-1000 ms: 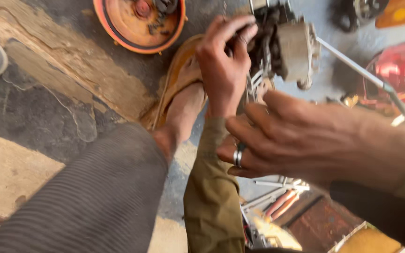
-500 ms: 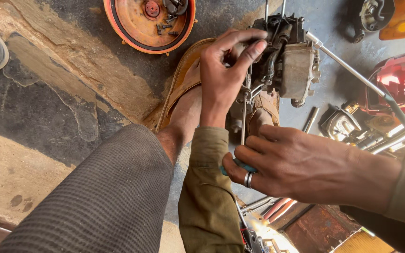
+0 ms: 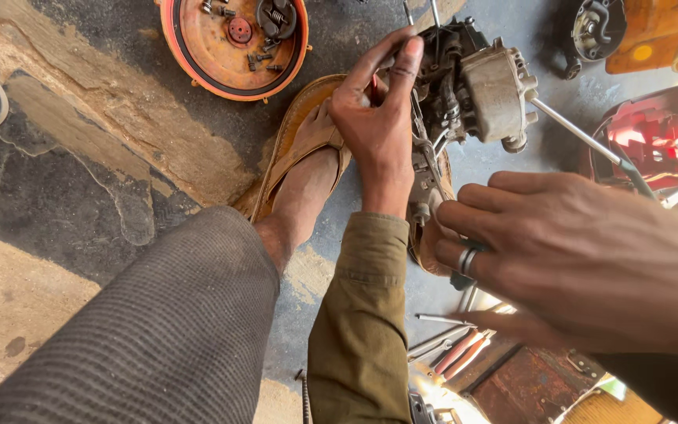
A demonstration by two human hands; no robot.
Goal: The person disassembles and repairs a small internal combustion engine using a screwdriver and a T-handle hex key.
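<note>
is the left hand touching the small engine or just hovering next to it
Touching. The head view shows the left hand with its fingertips pressed against the top of the greasy small engine, with no gap between them.

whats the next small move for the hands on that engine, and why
Probably steady the small engine with the right hand, since the left hand already pinches a part at its top edge while the right only hovers beside its lower bracket.
</note>
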